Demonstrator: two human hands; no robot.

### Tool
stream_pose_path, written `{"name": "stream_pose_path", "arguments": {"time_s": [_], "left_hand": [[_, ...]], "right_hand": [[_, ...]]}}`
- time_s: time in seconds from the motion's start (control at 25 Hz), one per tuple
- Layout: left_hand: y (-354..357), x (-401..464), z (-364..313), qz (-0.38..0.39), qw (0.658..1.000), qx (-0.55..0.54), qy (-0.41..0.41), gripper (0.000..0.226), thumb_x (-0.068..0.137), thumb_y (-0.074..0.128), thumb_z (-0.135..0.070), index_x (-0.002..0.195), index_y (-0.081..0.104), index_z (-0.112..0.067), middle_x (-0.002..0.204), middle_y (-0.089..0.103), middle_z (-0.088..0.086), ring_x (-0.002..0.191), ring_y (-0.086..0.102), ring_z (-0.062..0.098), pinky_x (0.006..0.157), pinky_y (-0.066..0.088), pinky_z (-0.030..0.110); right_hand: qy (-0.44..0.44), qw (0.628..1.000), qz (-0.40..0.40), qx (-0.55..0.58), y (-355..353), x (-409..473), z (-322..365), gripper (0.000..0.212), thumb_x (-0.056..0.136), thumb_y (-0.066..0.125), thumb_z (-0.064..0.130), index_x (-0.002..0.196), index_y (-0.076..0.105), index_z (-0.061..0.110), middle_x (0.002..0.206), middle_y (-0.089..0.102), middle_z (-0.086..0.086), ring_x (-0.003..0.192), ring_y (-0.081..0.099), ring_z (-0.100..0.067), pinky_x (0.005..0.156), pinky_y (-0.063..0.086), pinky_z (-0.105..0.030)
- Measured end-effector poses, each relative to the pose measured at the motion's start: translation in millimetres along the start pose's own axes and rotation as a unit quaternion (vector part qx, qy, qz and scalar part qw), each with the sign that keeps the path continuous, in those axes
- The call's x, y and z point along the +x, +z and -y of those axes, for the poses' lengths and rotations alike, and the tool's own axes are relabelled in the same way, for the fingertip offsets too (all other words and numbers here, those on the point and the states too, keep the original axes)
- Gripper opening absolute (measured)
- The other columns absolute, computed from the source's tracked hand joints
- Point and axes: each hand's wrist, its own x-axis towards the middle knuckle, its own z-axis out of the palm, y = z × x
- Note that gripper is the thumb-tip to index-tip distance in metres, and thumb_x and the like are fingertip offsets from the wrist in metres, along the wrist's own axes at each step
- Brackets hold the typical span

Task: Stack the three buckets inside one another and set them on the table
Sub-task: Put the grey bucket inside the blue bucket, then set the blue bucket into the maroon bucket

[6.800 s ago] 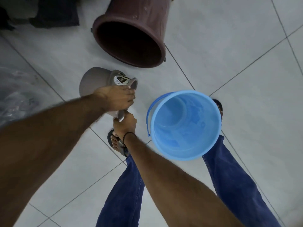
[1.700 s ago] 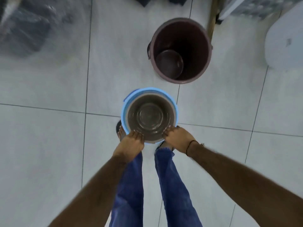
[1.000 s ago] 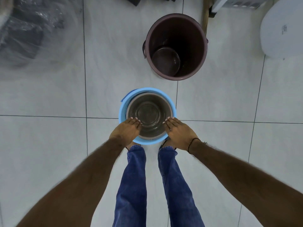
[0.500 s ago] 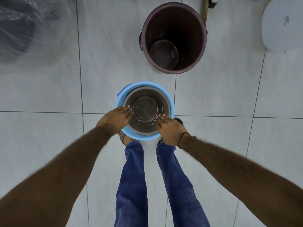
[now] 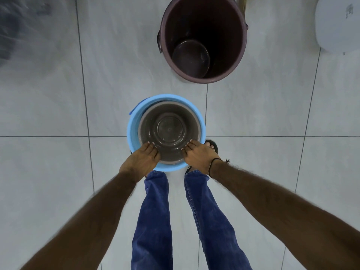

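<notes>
This looks like a room in a home, maybe a washing or storage area, because the floor (image 5: 48, 172) has large pale grey tiles, plastic buckets (image 5: 202, 36) stand on it, and a white plastic object (image 5: 339, 24) is nearby.

Pale grey tiled floor (image 5: 48, 106) with dark grout lines; maroon bucket (image 5: 202, 20) upright on it, blue bucket (image 5: 132, 131) nearer the person's feet, well apart from maroon.
</notes>
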Motion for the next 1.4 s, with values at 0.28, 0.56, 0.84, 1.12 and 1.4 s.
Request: {"name": "stream_pose_path", "arguments": {"time_s": [0.28, 0.56, 0.84, 1.12, 1.4], "left_hand": [[-0.3, -7.8, 5.2, -0.055, 0.998, 0.022, -0.009, 0.043, 0.081, 0.069, -0.003, 0.12, 0.05, 0.002, 0.123, 0.061, 0.027, 0.115, 0.056, 0.045, 0.109, 0.037, 0.052], [-24.0, -39.5, 38.3, -0.061, 0.996, -0.048, -0.033, 0.049, 0.082, 0.075, -0.012, 0.125, 0.055, -0.003, 0.127, 0.063, 0.022, 0.116, 0.06, 0.037, 0.107, 0.042, 0.046], [-68.5, -93.5, 79.0, -0.035, 0.996, -0.066, -0.055, 0.043, 0.085, 0.072, -0.016, 0.123, 0.055, -0.005, 0.125, 0.064, 0.019, 0.112, 0.062, 0.035, 0.104, 0.046, 0.046], [-186.8, -165.5, 198.4, -0.057, 0.993, 0.04, -0.098, 0.03, 0.074, 0.074, -0.002, 0.101, 0.061, -0.004, 0.096, 0.072, 0.02, 0.086, 0.067, 0.037, 0.091, 0.051, 0.045], [-312.2, -155.4, 249.1, -0.169, 0.973, 0.09, -0.129, 0.027, 0.081, 0.034, 0.007, 0.09, 0.056, -0.006, 0.083, 0.066, 0.019, 0.076, 0.061, 0.037, 0.085, 0.052, 0.047]], "right_hand": [[-0.029, 0.997, -0.067, -0.03, -8.0, -3.2, -19.0, 0.021, 0.086, 0.06, 0.006, 0.106, 0.066, 0.0, 0.102, 0.073, -0.019, 0.096, 0.066, -0.034, 0.096, 0.049, -0.043], [-0.053, 0.991, -0.114, -0.046, -63.5, -8.7, -40.9, 0.03, 0.082, 0.066, 0.002, 0.112, 0.065, 0.002, 0.109, 0.071, -0.016, 0.103, 0.065, -0.031, 0.1, 0.048, -0.04], [-0.061, 0.988, -0.137, -0.03, -139.0, -25.1, -54.1, 0.041, 0.082, 0.069, 0.004, 0.122, 0.06, 0.002, 0.118, 0.067, -0.018, 0.109, 0.062, -0.033, 0.1, 0.048, -0.042], [-0.009, 0.966, -0.25, -0.07, -292.2, -54.4, -112.1, 0.042, 0.074, 0.076, 0.009, 0.115, 0.068, 0.006, 0.111, 0.073, -0.012, 0.104, 0.068, -0.027, 0.1, 0.048, -0.037], [0.048, 0.937, -0.322, -0.131, -364.0, -115.6, -208.5, 0.035, 0.087, 0.059, 0.006, 0.122, 0.061, 0.0, 0.118, 0.068, -0.019, 0.113, 0.062, -0.034, 0.108, 0.041, -0.044]]}}
